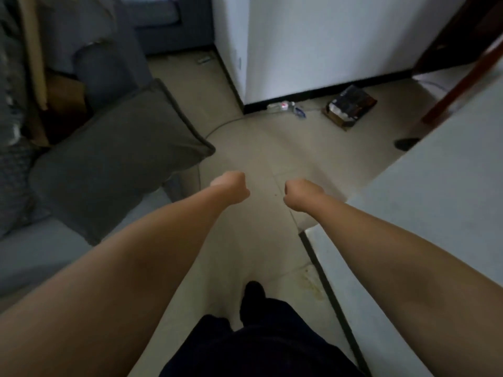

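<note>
Cushion (117, 159): grey and square with a piped edge, it lies on the sofa at the left centre of the frame, 1 corner jutting past the seat over the floor.
Left hand (231, 187): at the frame's centre, bent down at the wrist, just right of the cushion's corner and apart from it. Its fingers fold out of sight, so we cannot tell how tightly they curl; we see nothing in it.
Right hand (302, 194): level with the left, near it but not touching, bent down the same way. Its fingers are hidden too; we cannot tell their state, and nothing shows in its grasp.
Sofa (40, 254): blue-grey, filling the lower left.
Floor (272, 148): beige tiles below both hands.
Box (349, 106): dark open carton on the tiles at the upper right, by the black skirting.
Bottle (280, 106): clear plastic, lying at the foot of the white wall (326, 42).
Foot (253, 295): 1 dark foot at the bottom centre, above dark trousers.
</note>
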`<state>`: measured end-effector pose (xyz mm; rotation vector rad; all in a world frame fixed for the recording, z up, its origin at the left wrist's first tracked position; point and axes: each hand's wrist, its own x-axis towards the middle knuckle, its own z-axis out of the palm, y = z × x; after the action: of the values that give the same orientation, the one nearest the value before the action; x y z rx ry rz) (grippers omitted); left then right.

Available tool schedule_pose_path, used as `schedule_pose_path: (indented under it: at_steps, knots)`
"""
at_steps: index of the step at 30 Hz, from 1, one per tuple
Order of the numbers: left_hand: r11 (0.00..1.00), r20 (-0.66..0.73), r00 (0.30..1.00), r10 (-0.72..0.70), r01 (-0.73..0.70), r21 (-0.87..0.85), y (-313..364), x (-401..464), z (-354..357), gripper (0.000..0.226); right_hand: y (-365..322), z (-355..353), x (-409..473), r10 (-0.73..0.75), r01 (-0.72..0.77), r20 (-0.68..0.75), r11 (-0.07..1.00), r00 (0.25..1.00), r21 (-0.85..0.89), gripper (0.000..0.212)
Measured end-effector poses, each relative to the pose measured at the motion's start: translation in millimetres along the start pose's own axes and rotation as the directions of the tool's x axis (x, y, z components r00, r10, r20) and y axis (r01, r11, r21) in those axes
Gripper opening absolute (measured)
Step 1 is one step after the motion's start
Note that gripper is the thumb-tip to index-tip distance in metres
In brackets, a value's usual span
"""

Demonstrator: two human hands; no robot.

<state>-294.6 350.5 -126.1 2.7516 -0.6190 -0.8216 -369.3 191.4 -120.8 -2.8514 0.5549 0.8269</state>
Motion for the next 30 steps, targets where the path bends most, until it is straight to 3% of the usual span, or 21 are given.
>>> schedule_pose_path:
  at_steps: [5,9,14,21,30]
  knots:
    - [0.961,-0.051,0.970,-0.237,0.226,-0.161,-52,-10,-6,0.030,-59,-20,43,-0.208,0.209,0.024,0.967,0.978,-0.146,0.033]
    - [0.841,-0.066,0.877,-0.476,0.431,-0.328,-131,-47,-13,0.025,-152,-21,53,-0.422,0.434,0.101,0.876,0.901,-0.211,0.021]
    - [0.729,-0.053,0.775,-0.630,0.565,-0.386,-211,-93,-13,0.017,-246,-10,45,-0.579,0.599,0.159,0.748,0.800,-0.286,0.008]
    - [0.586,-0.049,0.661,-0.748,0.624,-0.517,-338,-172,-22,0.020,-410,3,12,-0.676,0.709,0.255,0.567,0.691,-0.419,0.025]
    - [0.361,-0.051,0.430,-0.901,0.681,-0.638,-475,-290,-10,0.017,-593,45,-72,-0.789,0.820,0.339,0.332,0.513,-0.466,0.029]
